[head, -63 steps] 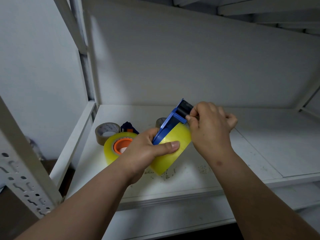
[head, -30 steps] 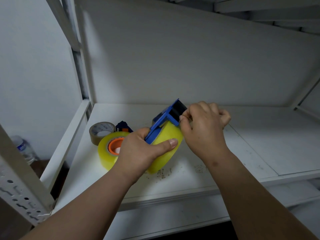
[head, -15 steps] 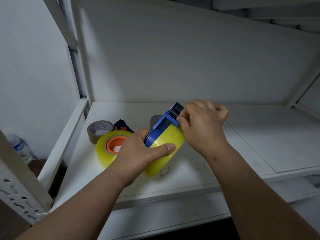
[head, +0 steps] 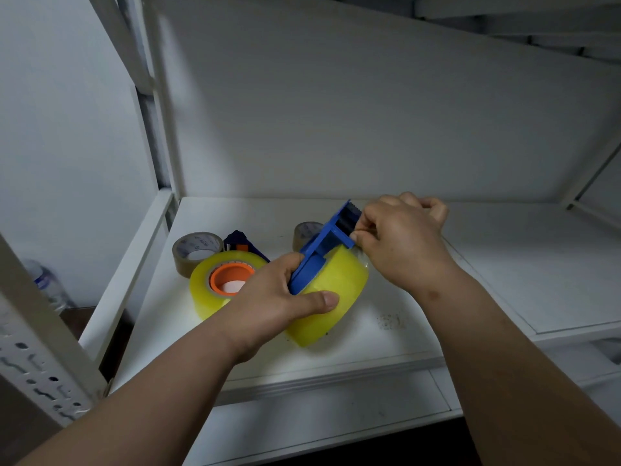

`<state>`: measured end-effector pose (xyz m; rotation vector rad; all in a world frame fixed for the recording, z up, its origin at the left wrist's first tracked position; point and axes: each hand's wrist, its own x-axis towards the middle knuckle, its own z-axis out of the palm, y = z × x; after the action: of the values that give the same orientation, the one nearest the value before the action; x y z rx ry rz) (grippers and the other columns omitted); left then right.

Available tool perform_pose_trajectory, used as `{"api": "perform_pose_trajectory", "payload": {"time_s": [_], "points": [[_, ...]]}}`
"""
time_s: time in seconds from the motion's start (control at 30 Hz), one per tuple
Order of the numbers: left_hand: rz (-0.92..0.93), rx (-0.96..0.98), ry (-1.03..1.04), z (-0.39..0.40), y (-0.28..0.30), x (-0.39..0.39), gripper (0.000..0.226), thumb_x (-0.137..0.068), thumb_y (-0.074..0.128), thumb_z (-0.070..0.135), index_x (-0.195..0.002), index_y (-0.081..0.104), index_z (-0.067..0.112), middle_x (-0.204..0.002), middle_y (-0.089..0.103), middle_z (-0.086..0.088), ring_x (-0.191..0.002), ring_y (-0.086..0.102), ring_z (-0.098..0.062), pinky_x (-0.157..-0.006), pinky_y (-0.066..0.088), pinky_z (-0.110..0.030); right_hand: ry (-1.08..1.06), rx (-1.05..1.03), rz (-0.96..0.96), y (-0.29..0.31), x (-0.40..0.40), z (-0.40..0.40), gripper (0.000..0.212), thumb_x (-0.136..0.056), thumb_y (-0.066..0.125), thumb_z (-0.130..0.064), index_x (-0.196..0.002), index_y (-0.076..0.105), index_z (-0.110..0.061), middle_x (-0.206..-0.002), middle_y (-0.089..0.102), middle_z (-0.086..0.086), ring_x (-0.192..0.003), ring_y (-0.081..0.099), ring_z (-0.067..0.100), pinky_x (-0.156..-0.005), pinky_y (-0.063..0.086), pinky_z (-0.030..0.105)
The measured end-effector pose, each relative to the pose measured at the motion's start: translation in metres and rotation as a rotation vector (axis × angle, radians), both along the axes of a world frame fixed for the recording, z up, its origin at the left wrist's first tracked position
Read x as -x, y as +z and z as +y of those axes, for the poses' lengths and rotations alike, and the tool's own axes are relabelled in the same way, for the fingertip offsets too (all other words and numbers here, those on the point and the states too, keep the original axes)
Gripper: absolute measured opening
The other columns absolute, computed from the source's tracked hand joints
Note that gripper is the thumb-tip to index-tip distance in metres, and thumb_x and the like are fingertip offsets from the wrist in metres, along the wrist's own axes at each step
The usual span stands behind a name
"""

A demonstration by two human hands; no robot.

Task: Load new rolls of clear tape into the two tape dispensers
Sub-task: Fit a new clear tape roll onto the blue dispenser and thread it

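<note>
Two brown tape rolls (head: 196, 249) behind second dispenser (head: 239, 242), white shelf (head: 504, 264)

Print on the brown roll's core, none of it readable

You face only one spot of lettering: the inner cardboard core of the brown tape roll (head: 196, 252) at the back left of the shelf (head: 504, 264) carries small dark print, too blurred for you to make out a word or brand; the bottle (head: 47, 284) standing low at the left edge shows a bluish label band, also unreadable, and you find no numbers or signs on anything else
</note>
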<state>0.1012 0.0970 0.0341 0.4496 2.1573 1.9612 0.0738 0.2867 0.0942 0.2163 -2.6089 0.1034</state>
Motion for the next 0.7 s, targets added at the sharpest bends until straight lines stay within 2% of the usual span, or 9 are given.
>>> {"api": "perform_pose_trajectory", "payload": {"time_s": [0.1,0.23,0.27,0.33,0.37,0.5,0.6,0.7], "points": [[0.0,-0.016,0.009,-0.001,-0.001,0.004,0.064,-0.054,0.08,0.046,-0.102,0.065,0.007,-0.091,0.064,-0.024,-0.078,0.06,-0.026,-0.074,0.052,-0.045,0.002,0.038,0.008,-0.001,0.001,0.0,0.018,-0.085,0.061,-0.033,-0.07,0.053,-0.026,-0.084,0.056,-0.011,-0.097,0.046,0.014,-0.083,0.011,0.031],[0.025,-0.014,0.028,0.001,0.0,0.003,0.066,-0.056,0.082,0.047,-0.104,0.064,0.005,-0.096,0.064,-0.029,-0.077,0.06,-0.025,-0.074,0.055,-0.053,-0.001,0.086,0.031,0.001,0.002,-0.003,0.017,-0.084,0.061,-0.034,-0.071,0.054,-0.025,-0.084,0.056,-0.012,-0.096,0.047,0.013,-0.083,0.012,0.031],[0.026,-0.017,0.033,0.001,-0.001,0.004,0.061,-0.057,0.083,0.046,-0.102,0.065,0.007,-0.09,0.067,-0.023,-0.076,0.061,-0.022,-0.072,0.056,-0.05,-0.001,0.092,0.039,0.001,0.002,-0.004,0.017,-0.084,0.061,-0.034,-0.071,0.053,-0.025,-0.083,0.055,-0.012,-0.096,0.048,0.014,-0.084,0.013,0.032],[0.032,-0.043,0.054,0.002,0.0,0.005,0.045,-0.063,0.085,0.04,-0.094,0.068,0.012,-0.074,0.068,-0.003,-0.068,0.063,-0.012,-0.062,0.055,-0.035,0.002,0.093,0.047,0.001,0.002,-0.005,0.018,-0.084,0.06,-0.034,-0.072,0.052,-0.025,-0.083,0.054,-0.012,-0.095,0.048,0.014,-0.085,0.014,0.033],[0.032,-0.05,0.077,0.002,0.001,0.005,0.042,-0.064,0.084,0.04,-0.091,0.068,0.011,-0.07,0.066,0.002,-0.064,0.062,-0.011,-0.06,0.053,-0.03,0.004,0.09,0.048,0.001,0.002,-0.006,0.018,-0.085,0.06,-0.034,-0.072,0.052,-0.025,-0.082,0.053,-0.012,-0.095,0.048,0.015,-0.085,0.014,0.033],[0.035,-0.049,0.19,0.004,0.003,0.007,0.069,-0.059,0.079,0.055,-0.083,0.059,-0.006,-0.066,0.052,-0.006,-0.06,0.05,-0.017,-0.058,0.041,-0.033,0.014,0.065,0.078,-0.002,0.002,-0.009,0.018,-0.084,0.06,-0.034,-0.07,0.052,-0.025,-0.08,0.051,-0.013,-0.094,0.048,0.014,-0.088,0.015,0.034],[0.021,-0.031,0.229,0.005,0.006,0.008,0.058,-0.064,0.082,0.058,-0.065,0.056,0.006,-0.063,0.051,-0.006,-0.057,0.049,-0.016,-0.053,0.039,-0.029,0.012,0.067,0.115,-0.004,0.0,-0.011,0.019,-0.086,0.058,-0.032,-0.07,0.051,-0.025,-0.079,0.05,-0.013,-0.093,0.047,0.013,-0.086,0.012,0.031],[0.018,-0.012,0.21,0.006,0.005,0.01,0.056,-0.059,0.081,0.064,-0.067,0.055,0.015,-0.063,0.048,-0.005,-0.058,0.046,-0.016,-0.056,0.037,-0.033,0.001,0.086,0.129,-0.005,0.0,-0.013,0.017,-0.089,0.055,-0.032,-0.073,0.052,-0.025,-0.08,0.051,-0.013,-0.093,0.049,0.014,-0.083,0.01,0.028]]}}
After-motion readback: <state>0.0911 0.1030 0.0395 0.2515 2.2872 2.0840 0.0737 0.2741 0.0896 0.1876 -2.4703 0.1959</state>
